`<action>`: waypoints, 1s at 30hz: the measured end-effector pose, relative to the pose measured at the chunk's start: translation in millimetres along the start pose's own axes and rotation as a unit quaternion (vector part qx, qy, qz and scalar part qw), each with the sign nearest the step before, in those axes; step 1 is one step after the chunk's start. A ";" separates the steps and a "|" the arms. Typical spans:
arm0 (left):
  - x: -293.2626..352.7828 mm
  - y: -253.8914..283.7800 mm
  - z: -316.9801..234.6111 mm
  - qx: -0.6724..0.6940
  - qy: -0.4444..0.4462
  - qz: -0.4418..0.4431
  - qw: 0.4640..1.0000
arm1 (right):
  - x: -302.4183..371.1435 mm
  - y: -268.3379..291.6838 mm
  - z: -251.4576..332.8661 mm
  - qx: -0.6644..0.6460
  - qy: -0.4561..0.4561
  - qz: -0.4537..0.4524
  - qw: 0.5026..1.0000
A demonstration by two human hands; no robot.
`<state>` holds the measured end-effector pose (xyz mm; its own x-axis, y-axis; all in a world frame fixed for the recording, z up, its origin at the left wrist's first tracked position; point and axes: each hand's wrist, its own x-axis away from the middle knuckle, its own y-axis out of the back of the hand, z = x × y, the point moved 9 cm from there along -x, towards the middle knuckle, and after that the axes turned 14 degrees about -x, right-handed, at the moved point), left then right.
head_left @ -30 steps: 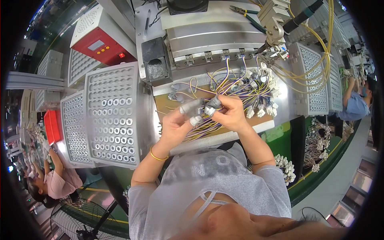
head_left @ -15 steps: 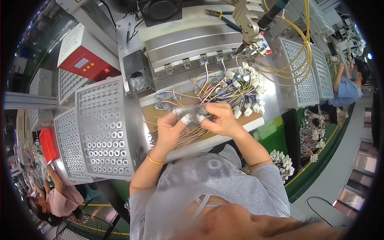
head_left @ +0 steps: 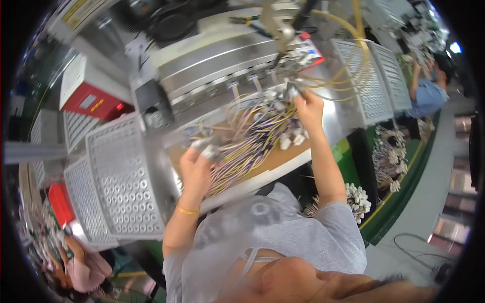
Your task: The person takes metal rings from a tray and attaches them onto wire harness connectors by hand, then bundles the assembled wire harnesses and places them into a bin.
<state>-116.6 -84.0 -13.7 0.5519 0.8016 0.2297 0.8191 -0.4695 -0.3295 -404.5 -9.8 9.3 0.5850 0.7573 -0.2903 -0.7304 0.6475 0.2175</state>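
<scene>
My left hand (head_left: 196, 169), a yellow bangle on its wrist, is over the left end of a wire bundle. Its fingers are bent together around a blurred whitish-grey shape (head_left: 207, 148) that I cannot make out. To the right and farther away, my right hand (head_left: 309, 108) pinches at something small and dark grey at its fingertips, beside the white connectors (head_left: 287, 140) and the front of a metal fixture (head_left: 212, 53). Between the hands lies the bundle of yellow, white and purple wires (head_left: 252, 144) on a brown board. Some wires run up into the fixture.
Grey trays with rows of round parts (head_left: 124, 187) stand at left, near a red-and-white control box (head_left: 93, 98) and a black bin (head_left: 154, 103). More trays (head_left: 361, 81) stand at right. Yellow tubes (head_left: 359, 30) hang overhead. Co-workers sit at both sides.
My hands were together over the wires and have moved apart. The left went slightly left; the right went up and right to the fixture. The whole view has shifted a little.
</scene>
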 end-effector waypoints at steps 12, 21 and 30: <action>8.9 4.3 0.0 0.008 0.006 -0.022 1.000 | -119.7 45.7 -46.0 0.377 0.206 -0.048 0.902; 3.0 -7.7 -4.4 0.109 0.032 0.054 0.992 | -1.7 14.1 8.6 0.062 0.000 -0.056 0.996; 0.8 -6.0 2.2 0.088 0.035 0.034 0.995 | 60.8 -129.7 117.3 -0.049 0.149 0.274 0.949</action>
<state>-121.4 -79.7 -13.6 0.6201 0.7391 0.2630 0.7427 -0.4451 -0.5003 -232.9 -37.8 72.8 -0.0068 0.9108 -0.4129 -0.9336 0.1421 0.3290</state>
